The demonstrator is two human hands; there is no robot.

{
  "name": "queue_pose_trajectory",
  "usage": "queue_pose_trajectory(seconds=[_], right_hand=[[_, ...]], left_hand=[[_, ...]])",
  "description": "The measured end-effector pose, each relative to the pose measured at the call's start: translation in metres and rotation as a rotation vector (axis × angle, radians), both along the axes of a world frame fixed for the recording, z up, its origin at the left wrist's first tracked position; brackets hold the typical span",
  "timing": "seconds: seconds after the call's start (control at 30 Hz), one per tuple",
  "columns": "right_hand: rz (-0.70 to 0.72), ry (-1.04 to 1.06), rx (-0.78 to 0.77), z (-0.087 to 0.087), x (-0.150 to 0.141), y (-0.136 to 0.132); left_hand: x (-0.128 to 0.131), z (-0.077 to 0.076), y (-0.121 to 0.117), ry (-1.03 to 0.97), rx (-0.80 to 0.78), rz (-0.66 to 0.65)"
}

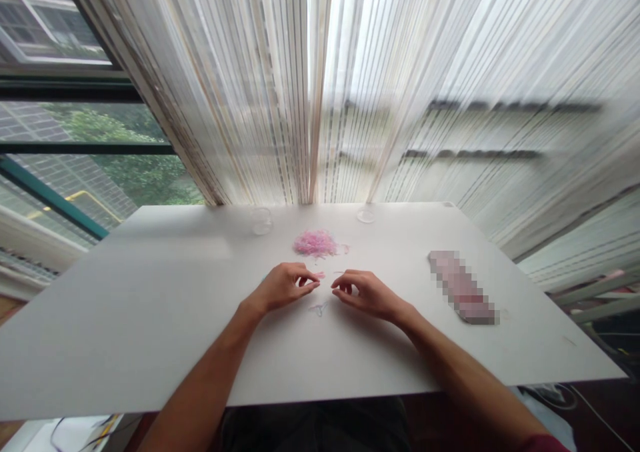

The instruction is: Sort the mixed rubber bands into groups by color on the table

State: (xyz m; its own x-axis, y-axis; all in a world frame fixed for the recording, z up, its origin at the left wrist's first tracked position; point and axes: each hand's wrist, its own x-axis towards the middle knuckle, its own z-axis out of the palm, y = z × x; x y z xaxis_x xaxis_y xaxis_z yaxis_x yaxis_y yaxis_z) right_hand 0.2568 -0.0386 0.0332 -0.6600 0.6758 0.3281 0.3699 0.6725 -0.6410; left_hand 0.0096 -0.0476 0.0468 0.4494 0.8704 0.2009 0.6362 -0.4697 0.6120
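Observation:
My left hand (289,285) is closed in a pinch above the middle of the table, its thumb and forefinger meeting. A small pink strip (321,275) shows right at those fingertips; whether it is held or lies behind them I cannot tell. Facing it a short gap away, my right hand (367,293) is also pinched, and anything between its fingertips is too small to make out. Just past the hands lies a loose heap of thin pink and pale strips (315,243). A few pale bluish strips (319,309) rest on the table between my wrists.
The white table (140,332) reaches back to a striped sheer curtain (280,105). Near its far edge stand a clear round container (261,221) and a clear shallow lid or dish (365,217). A pixelated long pinkish object (463,289) lies to the right.

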Motion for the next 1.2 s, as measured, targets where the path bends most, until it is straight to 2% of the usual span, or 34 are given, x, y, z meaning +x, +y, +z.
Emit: queue_pose_trajectory(seconds=[0.13, 0.27, 0.47, 0.8, 1.2], right_hand=[[0.066, -0.09, -0.021, 0.003, -0.005, -0.007], [0.072, -0.165, 0.035, -0.002, -0.012, -0.011], [0.067, -0.194, 0.066, -0.01, -0.016, -0.011], [0.102, -0.159, -0.021, 0.003, -0.011, -0.011], [0.057, -0.115, 0.003, -0.004, -0.016, -0.009]], left_hand=[[-0.006, 0.007, -0.004, 0.005, -0.233, -0.137], [-0.011, 0.009, -0.005, 0.077, -0.319, -0.154], [-0.005, 0.013, -0.008, 0.119, -0.299, -0.162], [-0.002, 0.008, -0.008, 0.109, -0.295, -0.17], [0.003, 0.008, -0.009, 0.047, -0.273, -0.149]])
